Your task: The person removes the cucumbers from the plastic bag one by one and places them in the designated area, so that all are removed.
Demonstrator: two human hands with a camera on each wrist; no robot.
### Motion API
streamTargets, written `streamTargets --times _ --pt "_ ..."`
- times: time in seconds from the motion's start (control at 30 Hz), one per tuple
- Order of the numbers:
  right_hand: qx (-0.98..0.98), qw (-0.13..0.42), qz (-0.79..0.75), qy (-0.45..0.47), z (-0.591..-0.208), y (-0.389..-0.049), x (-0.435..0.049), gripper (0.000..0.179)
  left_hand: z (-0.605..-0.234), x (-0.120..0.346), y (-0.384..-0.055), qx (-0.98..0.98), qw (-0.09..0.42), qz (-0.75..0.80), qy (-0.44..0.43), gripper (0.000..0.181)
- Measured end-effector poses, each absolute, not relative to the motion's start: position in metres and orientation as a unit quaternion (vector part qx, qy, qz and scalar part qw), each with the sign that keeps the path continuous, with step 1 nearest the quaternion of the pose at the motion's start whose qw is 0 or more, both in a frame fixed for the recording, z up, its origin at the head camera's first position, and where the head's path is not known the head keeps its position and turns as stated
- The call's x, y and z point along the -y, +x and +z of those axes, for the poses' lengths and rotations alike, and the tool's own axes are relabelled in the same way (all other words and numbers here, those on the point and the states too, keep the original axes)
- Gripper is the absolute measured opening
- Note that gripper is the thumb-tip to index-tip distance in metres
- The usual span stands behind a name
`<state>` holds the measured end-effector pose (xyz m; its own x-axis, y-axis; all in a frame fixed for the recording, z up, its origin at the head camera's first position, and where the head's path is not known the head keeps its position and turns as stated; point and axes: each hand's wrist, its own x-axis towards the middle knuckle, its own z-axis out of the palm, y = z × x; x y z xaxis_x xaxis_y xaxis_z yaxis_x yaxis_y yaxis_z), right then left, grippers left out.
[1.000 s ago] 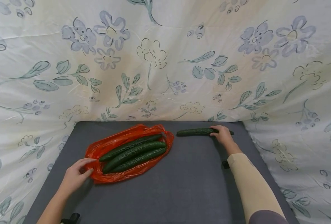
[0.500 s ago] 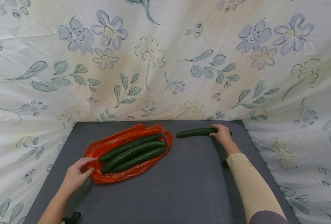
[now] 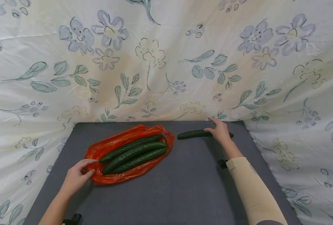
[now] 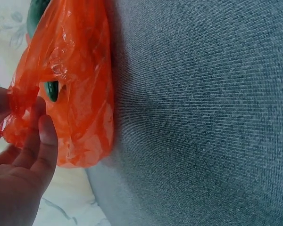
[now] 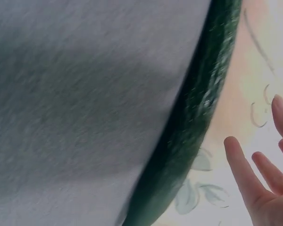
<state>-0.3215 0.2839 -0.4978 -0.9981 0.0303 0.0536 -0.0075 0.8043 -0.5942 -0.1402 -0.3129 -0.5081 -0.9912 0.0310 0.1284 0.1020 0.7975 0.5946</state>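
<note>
My left hand (image 3: 75, 176) pinches the near-left edge of a red plastic bag (image 3: 113, 178); in the left wrist view its thumb and fingers grip the bunched film (image 4: 20, 110). Three long dark green cucumbers (image 3: 133, 154) lie side by side on the spread bag. Another cucumber (image 3: 193, 134) lies alone on the table to the right of the bag. Above that one is my right hand (image 3: 221, 131), fingers spread and holding nothing. In the right wrist view the hand (image 5: 269, 188) shows apart from the lone cucumber (image 5: 188, 122).
The grey cloth-covered table (image 3: 172, 193) ends at the back against a hanging floral curtain (image 3: 166, 78), which also closes off both sides. A black wrist strap piece (image 3: 222, 163) shows under the right forearm, another (image 3: 73, 218) by the left one.
The right hand has let go of the lone cucumber, spread its fingers and lifted slightly off it. That cucumber has tilted a little and now lies still. The left hand keeps its place on the bag.
</note>
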Motion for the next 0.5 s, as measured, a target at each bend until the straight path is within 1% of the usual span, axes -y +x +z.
streamTargets --times 0.17,0.37,0.5 --pt "0.939 0.040 0.342 0.011 -0.493 -0.318 -0.275 0.076 -0.509 0.313 -0.141 0.948 0.056 -0.313 -0.034 0.035" --pt "0.920 0.066 0.385 0.035 -0.488 -0.311 -0.264 0.075 -0.510 0.315 -0.140 0.948 0.049 -0.313 -0.029 0.035" --pt "0.915 0.070 0.396 0.045 -0.483 -0.308 -0.253 0.074 -0.510 0.315 -0.140 0.949 0.044 -0.310 -0.026 0.035"
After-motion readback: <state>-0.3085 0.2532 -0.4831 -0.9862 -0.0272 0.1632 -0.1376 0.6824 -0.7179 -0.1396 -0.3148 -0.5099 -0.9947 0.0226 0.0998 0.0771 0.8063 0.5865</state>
